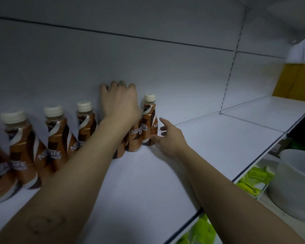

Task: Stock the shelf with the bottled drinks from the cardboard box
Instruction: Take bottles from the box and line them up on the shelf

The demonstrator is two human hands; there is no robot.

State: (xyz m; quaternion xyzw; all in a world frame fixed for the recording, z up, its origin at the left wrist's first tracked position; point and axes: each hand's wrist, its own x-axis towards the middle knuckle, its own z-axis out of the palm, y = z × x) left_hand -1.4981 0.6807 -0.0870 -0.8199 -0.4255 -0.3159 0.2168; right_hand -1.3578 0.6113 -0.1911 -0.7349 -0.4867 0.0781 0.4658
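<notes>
We see a white shelf (209, 143) carrying a row of brown bottled coffee drinks with cream caps along its far-left side. Our left hand (120, 101) is draped over the tops of the bottles near the right end of the row, its fingers curled over them; whether the grip closes on one bottle, we cannot tell. Our right hand (169, 136) is open, fingers touching the base of the rightmost bottle (149, 120), which stands upright near the back panel (165, 67). A pale tub (296, 184) sits lower right.
</notes>
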